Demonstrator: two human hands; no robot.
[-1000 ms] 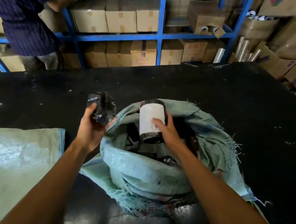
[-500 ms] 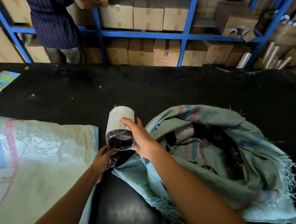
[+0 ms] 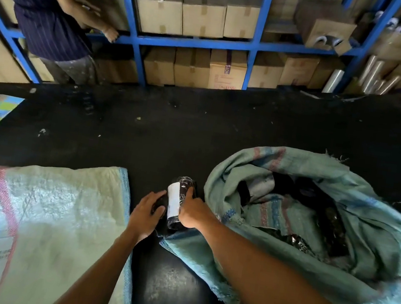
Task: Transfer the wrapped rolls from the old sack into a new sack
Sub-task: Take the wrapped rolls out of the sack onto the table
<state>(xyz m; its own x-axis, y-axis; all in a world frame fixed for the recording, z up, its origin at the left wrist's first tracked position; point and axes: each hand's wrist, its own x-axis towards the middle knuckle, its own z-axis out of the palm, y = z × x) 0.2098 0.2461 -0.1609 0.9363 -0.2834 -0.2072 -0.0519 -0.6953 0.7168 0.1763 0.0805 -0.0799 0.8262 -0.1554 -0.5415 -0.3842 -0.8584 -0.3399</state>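
While the frayed, limp old sack (image 3: pixel 312 238) slumps open w/ dark glossy rolls inside, right hand (image 3: pixel 191 213) grips a white-labelled cylindrical roll (image 3: pixel 176 204) on the black table (image 3: pixel 197 130); left hand (image 3: pixel 146 210) curls round a dark crinkly wrapped roll (image 3: pixel 160 202) beside the flat woven new sack (image 3: pixel 33 225).

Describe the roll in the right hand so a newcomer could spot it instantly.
On the black table, find the gap between the flat pale new sack and the crumpled green old sack. The right hand grips a dark wrapped roll there. Its white label band sets it apart.
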